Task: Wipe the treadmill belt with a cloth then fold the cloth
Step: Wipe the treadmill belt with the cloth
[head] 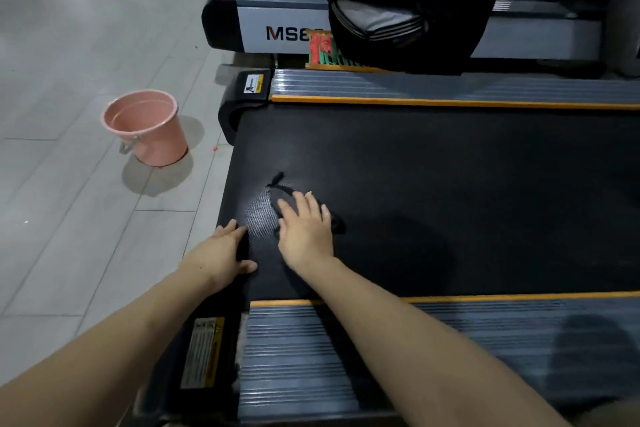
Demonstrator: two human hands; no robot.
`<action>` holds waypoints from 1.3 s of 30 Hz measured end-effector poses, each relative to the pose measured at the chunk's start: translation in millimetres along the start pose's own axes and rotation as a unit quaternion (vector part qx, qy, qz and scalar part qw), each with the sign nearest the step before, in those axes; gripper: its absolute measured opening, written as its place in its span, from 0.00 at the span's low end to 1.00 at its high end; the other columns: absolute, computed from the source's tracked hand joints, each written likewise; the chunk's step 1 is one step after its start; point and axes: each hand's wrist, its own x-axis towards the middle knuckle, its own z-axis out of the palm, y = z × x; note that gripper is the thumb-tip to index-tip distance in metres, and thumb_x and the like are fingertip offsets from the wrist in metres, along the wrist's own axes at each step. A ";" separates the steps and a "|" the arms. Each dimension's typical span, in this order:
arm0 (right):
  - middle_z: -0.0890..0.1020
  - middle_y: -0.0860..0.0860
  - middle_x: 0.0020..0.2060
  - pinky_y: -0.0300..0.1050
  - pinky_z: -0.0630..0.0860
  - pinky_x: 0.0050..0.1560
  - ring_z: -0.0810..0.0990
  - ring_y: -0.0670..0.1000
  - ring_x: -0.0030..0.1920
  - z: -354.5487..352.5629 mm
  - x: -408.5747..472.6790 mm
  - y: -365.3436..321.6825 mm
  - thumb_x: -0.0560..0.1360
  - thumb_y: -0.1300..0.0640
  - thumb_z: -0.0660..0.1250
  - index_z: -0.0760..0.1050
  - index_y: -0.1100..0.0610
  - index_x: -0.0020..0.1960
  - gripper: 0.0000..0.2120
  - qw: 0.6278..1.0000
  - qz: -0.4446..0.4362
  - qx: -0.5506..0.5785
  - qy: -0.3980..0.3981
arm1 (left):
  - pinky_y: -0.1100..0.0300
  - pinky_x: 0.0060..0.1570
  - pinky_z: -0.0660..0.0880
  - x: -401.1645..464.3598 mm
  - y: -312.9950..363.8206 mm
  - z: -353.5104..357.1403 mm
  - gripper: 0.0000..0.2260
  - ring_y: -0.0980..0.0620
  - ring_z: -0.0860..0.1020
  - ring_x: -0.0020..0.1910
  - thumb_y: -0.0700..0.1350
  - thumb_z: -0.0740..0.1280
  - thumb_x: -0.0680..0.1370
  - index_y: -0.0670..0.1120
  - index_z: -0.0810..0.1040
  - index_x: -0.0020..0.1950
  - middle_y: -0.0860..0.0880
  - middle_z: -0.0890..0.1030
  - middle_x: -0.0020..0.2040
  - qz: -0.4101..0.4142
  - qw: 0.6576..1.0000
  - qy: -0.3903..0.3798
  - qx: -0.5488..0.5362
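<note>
A small dark cloth [281, 195] lies on the black treadmill belt [433, 191] near its rear left end. My right hand [304, 229] presses flat on the cloth with straight fingers, covering most of it; a corner sticks out to the upper left. My left hand [221, 255] rests on the belt's rear edge, fingers extended along the end and thumb on the belt surface.
A pink bucket [147, 126] stands on the grey tiled floor left of the treadmill. Grey ribbed side rails [450, 87] with orange trim flank the belt. A second treadmill [277, 28] lies beyond, with a black bag [398, 3] and a red-green item [322, 48] by it.
</note>
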 end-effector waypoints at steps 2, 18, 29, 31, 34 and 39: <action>0.67 0.52 0.75 0.60 0.57 0.75 0.61 0.57 0.76 -3.4 -3.2 14.4 0.81 0.49 0.57 0.69 0.47 0.73 0.21 0.996 -0.088 0.001 -0.017 | 0.50 0.78 0.55 -3.0 1.7 0.3 0.40 0.45 0.50 0.82 0.56 0.71 0.78 0.48 0.53 0.83 0.46 0.48 0.84 -0.003 1.000 -0.008 0.000; 0.56 0.53 0.79 0.61 0.50 0.76 0.52 0.56 0.78 -80.6 -66.8 198.5 0.84 0.48 0.53 0.61 0.47 0.77 0.21 0.944 0.326 -0.019 0.049 | 0.37 0.75 0.60 10.7 43.6 21.6 0.32 0.41 0.50 0.82 0.58 0.70 0.78 0.56 0.62 0.80 0.47 0.53 0.83 0.002 0.999 0.035 -0.013; 0.57 0.51 0.79 0.61 0.46 0.77 0.51 0.57 0.78 -8.8 -24.8 -8.8 0.81 0.49 0.58 0.62 0.46 0.76 0.23 0.997 -0.011 0.016 -0.071 | 0.50 0.75 0.64 -17.3 2.7 11.3 0.31 0.45 0.62 0.79 0.57 0.67 0.80 0.49 0.62 0.80 0.45 0.59 0.82 -0.020 1.000 0.004 0.020; 0.57 0.50 0.79 0.59 0.45 0.78 0.50 0.56 0.79 -11.7 -23.6 0.9 0.83 0.49 0.56 0.63 0.45 0.76 0.22 0.988 -0.110 0.019 -0.111 | 0.48 0.75 0.64 -22.6 1.5 12.1 0.31 0.45 0.62 0.79 0.57 0.66 0.80 0.49 0.62 0.80 0.44 0.59 0.81 -0.029 0.999 -0.002 0.020; 0.61 0.48 0.77 0.56 0.48 0.77 0.53 0.52 0.79 -29.3 -29.0 48.7 0.82 0.49 0.59 0.65 0.44 0.74 0.21 0.971 -0.196 0.026 -0.133 | 0.47 0.74 0.65 -26.9 4.9 17.3 0.29 0.44 0.61 0.79 0.58 0.65 0.80 0.50 0.63 0.79 0.44 0.60 0.81 -0.038 0.999 0.007 0.014; 0.66 0.51 0.75 0.57 0.62 0.73 0.62 0.53 0.76 -77.8 -55.0 158.7 0.81 0.50 0.62 0.69 0.46 0.73 0.20 0.985 -0.147 0.003 -0.091 | 0.44 0.74 0.63 -29.0 38.1 25.0 0.26 0.42 0.57 0.80 0.61 0.60 0.82 0.54 0.64 0.78 0.43 0.57 0.81 -0.038 0.999 0.024 0.031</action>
